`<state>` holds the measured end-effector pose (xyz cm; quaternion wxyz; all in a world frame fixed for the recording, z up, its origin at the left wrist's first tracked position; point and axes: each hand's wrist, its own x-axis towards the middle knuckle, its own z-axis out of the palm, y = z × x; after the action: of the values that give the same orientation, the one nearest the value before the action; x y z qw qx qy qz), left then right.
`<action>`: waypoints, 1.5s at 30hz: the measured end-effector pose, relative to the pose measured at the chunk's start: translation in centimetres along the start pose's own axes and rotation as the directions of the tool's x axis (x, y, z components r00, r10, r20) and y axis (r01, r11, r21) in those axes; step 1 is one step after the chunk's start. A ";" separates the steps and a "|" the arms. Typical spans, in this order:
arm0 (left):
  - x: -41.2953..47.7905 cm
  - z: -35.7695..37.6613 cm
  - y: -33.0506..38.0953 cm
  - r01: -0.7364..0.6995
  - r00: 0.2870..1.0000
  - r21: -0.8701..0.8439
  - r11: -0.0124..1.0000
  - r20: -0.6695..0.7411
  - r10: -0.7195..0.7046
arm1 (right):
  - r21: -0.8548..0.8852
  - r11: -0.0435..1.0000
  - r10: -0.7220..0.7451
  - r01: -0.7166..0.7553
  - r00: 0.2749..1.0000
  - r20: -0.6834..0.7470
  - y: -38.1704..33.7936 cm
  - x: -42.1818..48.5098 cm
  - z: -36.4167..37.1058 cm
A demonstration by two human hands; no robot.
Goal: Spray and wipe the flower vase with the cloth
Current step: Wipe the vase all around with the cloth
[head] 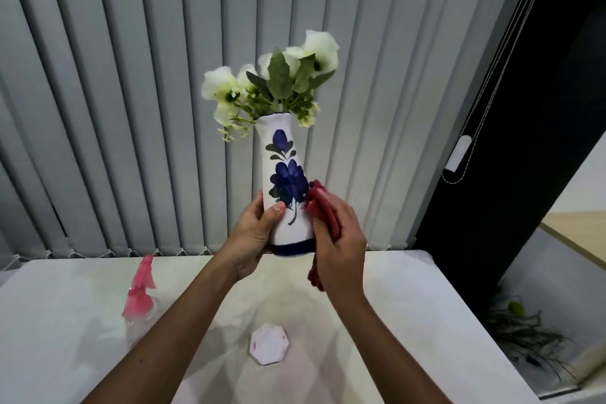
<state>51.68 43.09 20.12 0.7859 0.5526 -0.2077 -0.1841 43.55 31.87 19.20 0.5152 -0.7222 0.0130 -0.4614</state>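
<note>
A white flower vase with painted blue flowers and a blue band at its base is held up above the table, upright. White artificial flowers with green leaves stick out of its mouth. My left hand grips the vase's lower left side, thumb on the front. My right hand holds a red cloth pressed against the vase's right side; a fold of the cloth hangs below the palm. A spray bottle with a pink trigger head and clear body stands on the table at the left, away from both hands.
A white table spreads below the hands. A small white octagonal dish lies near its front middle. Grey vertical blinds hang behind. To the right of the table, a dark panel and a lower ledge with dried plant stems.
</note>
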 end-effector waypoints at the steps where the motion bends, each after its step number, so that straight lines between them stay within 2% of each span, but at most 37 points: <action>1: 0.0 0.1 0.1 0.001 1.000 -0.012 1.000 -0.017 -0.001 | -0.067 0.995 -0.074 0.073 0.997 -0.006 0.7 -1.0 -0.1; 4: -0.1 0.7 0.4 0.014 0.998 -0.037 0.999 -0.055 -0.016 | -0.282 0.923 -0.255 0.263 0.965 0.066 2.1 -3.6 0.1; 6: -0.3 1.0 0.5 0.017 0.998 -0.036 0.999 -0.058 -0.019 | -0.327 0.900 -0.281 0.287 0.958 0.066 2.3 -3.7 0.6; 8: -0.4 1.1 0.4 0.006 0.999 -0.030 1.000 -0.043 -0.008 | -0.240 0.955 -0.185 0.174 0.983 -0.021 2.0 -2.5 1.0; 10: -0.6 1.0 0.2 -0.009 0.999 -0.016 1.000 -0.036 0.009 | -0.088 0.995 0.048 -0.055 0.996 -0.079 0.7 -0.4 0.8; 12: -0.7 1.2 0.2 -0.023 0.999 0.005 1.000 -0.048 0.024 | 0.041 0.967 0.255 -0.253 0.966 -0.046 0.4 1.1 0.6; 13: -0.7 1.3 0.2 -0.025 0.998 0.009 1.000 -0.058 0.026 | 0.051 0.964 0.261 -0.259 0.965 -0.032 0.2 1.2 0.6; 14: -0.7 1.5 0.2 -0.028 0.997 0.003 1.000 -0.066 0.028 | 0.030 0.978 0.207 -0.206 0.977 -0.040 0.0 0.8 0.7; 16: -0.7 1.7 0.3 -0.030 0.997 -0.044 0.999 -0.072 0.027 | -0.096 0.995 -0.014 0.007 0.998 -0.065 0.2 -0.7 0.8; 18: -0.6 1.6 0.4 -0.019 0.997 -0.086 0.996 -0.082 0.012 | -0.302 0.924 -0.252 0.235 0.968 -0.019 1.1 -2.2 0.9; 20: -0.7 1.5 0.3 -0.008 0.996 -0.085 0.996 -0.093 0.000 | -0.428 0.841 -0.358 0.331 0.934 0.018 1.7 -2.8 0.9; 21: -0.8 1.4 0.2 -0.005 0.996 -0.085 0.996 -0.092 -0.003 | -0.430 0.840 -0.364 0.331 0.931 0.007 1.7 -2.7 1.0; 23: -1.0 1.3 0.0 0.004 0.997 -0.109 0.994 -0.076 -0.012 | -0.342 0.909 -0.269 0.238 0.962 -0.046 1.4 -2.2 1.4; 26: -1.0 1.0 -0.4 0.015 0.999 -0.123 0.992 -0.035 -0.019 | -0.135 0.987 0.074 -0.085 0.993 -0.087 0.0 -0.4 1.8; 28: -0.8 0.4 -0.4 0.027 1.000 -0.113 0.993 -0.001 -0.027 | -0.051 0.961 0.271 -0.271 0.962 -0.017 -0.7 1.5 1.3; 30: -0.6 -0.2 -0.2 0.054 0.998 -0.095 0.994 0.040 -0.050 | 0.008 0.930 0.364 -0.368 0.922 0.128 -1.4 3.1 0.7; 32: -0.5 -0.6 0.3 0.088 0.995 -0.081 0.993 0.044 -0.085 | -0.021 0.953 0.299 -0.301 0.932 0.205 -1.9 3.7 0.4; 34: -0.4 -0.8 0.6 0.110 0.994 -0.067 0.992 0.016 -0.109 | -0.076 0.989 0.142 -0.128 0.965 0.222 -2.4 3.8 0.5; 37: -0.6 -1.2 0.4 0.076 0.994 0.056 0.996 0.071 -0.080 | -0.114 0.993 -0.002 0.029 0.973 0.230 -3.4 4.6 1.3; 41: -1.5 -1.0 -0.4 0.079 0.979 0.108 0.991 0.176 -0.098 | -0.097 0.995 -0.022 0.031 0.995 0.093 -4.4 5.7 1.9; 45: -1.7 -0.6 -0.6 0.048 0.982 0.035 0.998 0.181 -0.053 | -0.040 0.999 0.011 -0.011 1.000 -0.005 -4.0 5.7 1.4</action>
<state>50.55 44.23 19.13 0.7502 0.5506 -0.2672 -0.2503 45.91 31.93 25.92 0.5032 -0.7312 0.0271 -0.4598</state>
